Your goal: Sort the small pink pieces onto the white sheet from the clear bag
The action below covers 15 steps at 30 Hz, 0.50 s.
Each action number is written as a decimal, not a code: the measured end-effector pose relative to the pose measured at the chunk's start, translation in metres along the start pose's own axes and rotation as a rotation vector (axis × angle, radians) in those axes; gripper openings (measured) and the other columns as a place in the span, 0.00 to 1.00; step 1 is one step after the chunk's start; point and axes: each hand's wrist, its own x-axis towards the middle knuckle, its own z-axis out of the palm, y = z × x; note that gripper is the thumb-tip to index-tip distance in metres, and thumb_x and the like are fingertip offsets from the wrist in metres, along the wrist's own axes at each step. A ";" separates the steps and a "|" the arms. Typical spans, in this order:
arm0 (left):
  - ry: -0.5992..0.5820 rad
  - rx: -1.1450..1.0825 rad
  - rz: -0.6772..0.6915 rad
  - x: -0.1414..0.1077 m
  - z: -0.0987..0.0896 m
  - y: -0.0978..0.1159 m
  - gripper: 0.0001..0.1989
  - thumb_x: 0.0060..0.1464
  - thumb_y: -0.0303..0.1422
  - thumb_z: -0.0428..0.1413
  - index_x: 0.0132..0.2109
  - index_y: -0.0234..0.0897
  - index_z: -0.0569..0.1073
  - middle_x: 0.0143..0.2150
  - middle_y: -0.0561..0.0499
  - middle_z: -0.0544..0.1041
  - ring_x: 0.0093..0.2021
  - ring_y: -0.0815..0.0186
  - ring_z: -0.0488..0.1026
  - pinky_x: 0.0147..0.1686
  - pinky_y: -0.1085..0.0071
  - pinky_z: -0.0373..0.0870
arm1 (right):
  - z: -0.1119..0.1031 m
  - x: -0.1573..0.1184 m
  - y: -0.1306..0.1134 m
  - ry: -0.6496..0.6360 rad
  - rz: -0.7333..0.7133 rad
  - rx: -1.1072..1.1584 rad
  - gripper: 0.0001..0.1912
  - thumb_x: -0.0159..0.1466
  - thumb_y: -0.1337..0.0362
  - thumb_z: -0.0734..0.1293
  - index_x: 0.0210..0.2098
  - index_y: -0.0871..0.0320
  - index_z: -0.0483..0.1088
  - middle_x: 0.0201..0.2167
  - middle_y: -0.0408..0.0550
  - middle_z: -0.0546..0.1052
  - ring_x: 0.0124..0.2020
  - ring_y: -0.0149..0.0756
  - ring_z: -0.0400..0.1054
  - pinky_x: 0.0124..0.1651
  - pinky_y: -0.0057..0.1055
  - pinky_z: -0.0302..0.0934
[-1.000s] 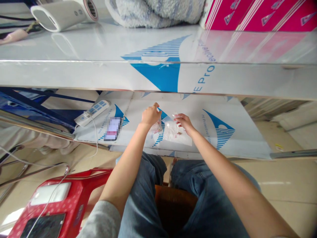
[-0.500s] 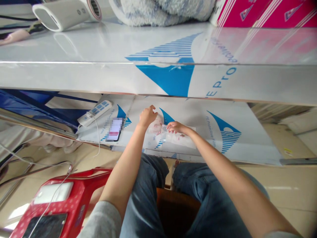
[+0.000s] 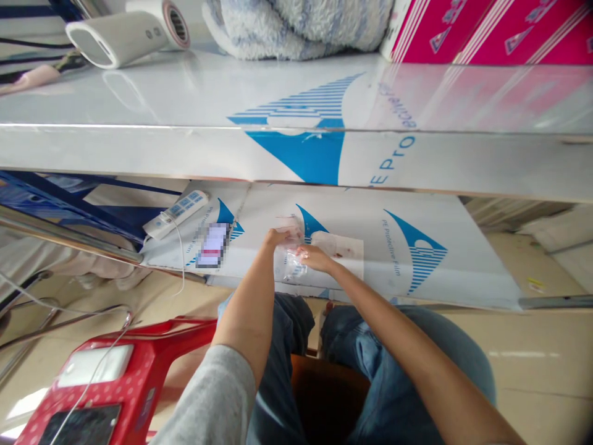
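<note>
On the lower shelf, a small clear plastic bag [image 3: 294,269] lies crumpled between my hands. My right hand [image 3: 315,257] has its fingers closed on the bag's upper part. Just to the left, my left hand [image 3: 277,237] reaches in with fingers together beside a second clear packet [image 3: 291,224] with faint reddish marks; whether it grips the packet is hard to make out. Partly behind my right hand rests a white sheet [image 3: 351,252] with a few small dark reddish spots or pieces on it.
A phone [image 3: 213,245] and a white power strip [image 3: 178,213] lie left on the lower shelf. The upper shelf's edge [image 3: 185,148] overhangs; it carries a white hair dryer [image 3: 118,40], a fluffy towel [image 3: 301,28] and pink boxes [image 3: 486,31]. A red stool [image 3: 152,358] stands at left.
My left hand has come down to the packet from above it. My right hand has shifted left and slightly down, off the white sheet, with the clear bag at its fingers.
</note>
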 end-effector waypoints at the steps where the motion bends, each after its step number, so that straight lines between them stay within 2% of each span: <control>1: -0.009 -0.011 -0.053 0.002 0.003 -0.001 0.14 0.43 0.40 0.58 0.32 0.32 0.70 0.28 0.42 0.74 0.33 0.56 0.73 0.29 0.65 0.67 | 0.003 0.001 -0.001 0.028 -0.002 -0.030 0.15 0.53 0.74 0.61 0.39 0.56 0.70 0.39 0.45 0.76 0.39 0.35 0.68 0.43 0.28 0.60; 3: -0.033 -0.033 -0.157 0.005 0.007 -0.002 0.13 0.43 0.39 0.59 0.31 0.32 0.69 0.28 0.42 0.74 0.33 0.57 0.73 0.30 0.66 0.67 | 0.008 0.002 -0.002 0.076 -0.012 -0.079 0.17 0.53 0.75 0.60 0.41 0.56 0.69 0.40 0.45 0.76 0.40 0.35 0.68 0.45 0.28 0.60; 6: -0.055 -0.105 -0.230 0.006 0.007 -0.002 0.10 0.44 0.35 0.58 0.32 0.33 0.69 0.30 0.46 0.75 0.35 0.61 0.72 0.31 0.69 0.66 | 0.015 0.003 -0.004 0.133 -0.069 -0.137 0.20 0.53 0.76 0.60 0.45 0.58 0.67 0.43 0.48 0.74 0.43 0.34 0.67 0.47 0.28 0.59; 9: -0.056 -0.186 -0.262 0.004 0.006 0.000 0.09 0.44 0.32 0.58 0.34 0.34 0.68 0.31 0.49 0.74 0.35 0.64 0.72 0.32 0.72 0.65 | 0.021 0.002 -0.008 0.176 -0.078 -0.199 0.20 0.55 0.75 0.60 0.47 0.60 0.65 0.46 0.51 0.73 0.45 0.35 0.67 0.49 0.29 0.58; 15: 0.000 -0.319 -0.259 0.002 0.013 0.005 0.11 0.42 0.27 0.58 0.34 0.36 0.64 0.30 0.50 0.72 0.34 0.66 0.71 0.31 0.73 0.64 | 0.024 -0.008 -0.022 0.190 0.033 -0.378 0.19 0.59 0.67 0.61 0.50 0.55 0.62 0.52 0.53 0.68 0.47 0.41 0.66 0.43 0.32 0.60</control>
